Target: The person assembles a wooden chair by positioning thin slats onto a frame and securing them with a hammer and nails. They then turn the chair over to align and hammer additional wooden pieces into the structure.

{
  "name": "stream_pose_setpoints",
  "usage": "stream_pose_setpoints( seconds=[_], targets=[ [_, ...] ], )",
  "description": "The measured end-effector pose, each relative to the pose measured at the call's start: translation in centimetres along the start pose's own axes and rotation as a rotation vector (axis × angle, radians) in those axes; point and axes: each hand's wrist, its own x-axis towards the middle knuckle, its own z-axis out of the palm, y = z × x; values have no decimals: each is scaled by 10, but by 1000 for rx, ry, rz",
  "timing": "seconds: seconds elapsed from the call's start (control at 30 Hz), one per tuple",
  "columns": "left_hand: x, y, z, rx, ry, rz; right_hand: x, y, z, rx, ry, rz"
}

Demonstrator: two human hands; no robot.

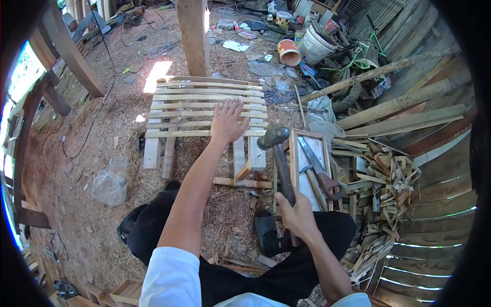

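My left hand [228, 121] lies flat with its fingers spread on the slats of a small wooden slatted frame [189, 113]. Several thin, pale slats run crosswise over the frame's legs, which point toward me. My right hand [296, 216] is wrapped round the handle of a hammer [282, 163]. The hammer stands upright over my right knee, its dark metal head just right of the frame's nearest corner. Beside the hammer, a wooden tray [293, 148] holds a handsaw [319, 169] and another long-handled tool [313, 187], whose kind I cannot make out.
A wooden post [193, 41] rises just behind the frame. Scrap wood [386, 179] is heaped at the right, below leaning poles [404, 105]. Buckets [315, 45] and litter stand farther back. A crumpled plastic bag [110, 187] lies on the shaving-covered ground, left of my knee.
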Motion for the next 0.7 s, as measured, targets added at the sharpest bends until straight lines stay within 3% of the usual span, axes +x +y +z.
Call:
stream_pose_setpoints(
  seconds=[0.17, 0.3, 0.37, 0.43, 0.53, 0.6, 0.7],
  targets=[
    [-1, -6, 6, 4, 36, 18, -17, -43, -13, 126, 143, -117],
    [-1, -2, 5, 9, 4, 2, -6, -14, 16, 97, 247, -62],
    [-1, -3, 5, 17, -2, 2, 4, 15, 24, -202, 129, -63],
    [-1, 0, 3, 20, -6, 9, 9, 25, 23, -237, 151, -126],
    [-5, 1, -1, 9, -6, 1, 1, -6, -8, -40, 56, 43],
    [2, 0, -1, 32, -13, -3, -8, -39, -23, 12, 143, -69],
    [-3, 1, 3, 51, -11, 8, -15, -56, -26, 129, 244, -55]
  ],
)
